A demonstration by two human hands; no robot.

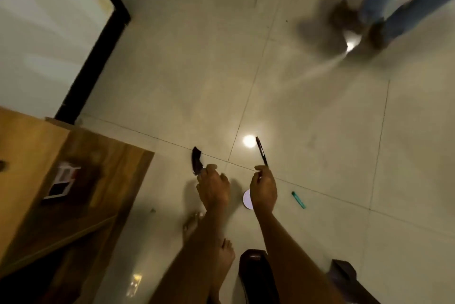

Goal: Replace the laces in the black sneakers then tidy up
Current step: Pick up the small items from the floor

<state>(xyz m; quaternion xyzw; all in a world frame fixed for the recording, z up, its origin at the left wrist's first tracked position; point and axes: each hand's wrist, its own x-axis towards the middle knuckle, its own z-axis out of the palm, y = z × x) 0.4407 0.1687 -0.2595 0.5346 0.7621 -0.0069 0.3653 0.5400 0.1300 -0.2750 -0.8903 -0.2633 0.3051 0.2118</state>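
- While looking down over the tiled floor (307,119), seems late in the task, at the tidying stage. That is a judgement only, with no lace and no sneaker plainly in view.
- At 9 o'clock, a wooden cabinet (103,193) carrying a small white-and-dark box (62,182), too blurred to read.
- Just left of 6 o'clock, the left hand (213,190), fingers curled, pinching a dark curved piece (196,160). Its long axis runs roughly 12 to 6, with the free end toward 12 and a slight bow along the length.
- Between the two hands, a white disc (247,200) flat on the floor, partly hidden by the right wrist.
- Just right of 6 o'clock, the right hand (263,190), closed in a pinch on a slim black stick (261,151). Its long axis runs 11 to 5, free tip toward 11.
- At 3 o'clock from that hand, a teal stick (298,200) on the floor, well apart from the fingers, also lying 11 to 5.
- Probably left to do: gathering the disc and the teal stick.
- Along the bottom edge, a dark rounded shape (253,271) and a second dark shape (343,271). Possibly the sneakers, though cannot tell, nor which way any toe points.
- At 1 o'clock, another person's legs in blue jeans (394,3).
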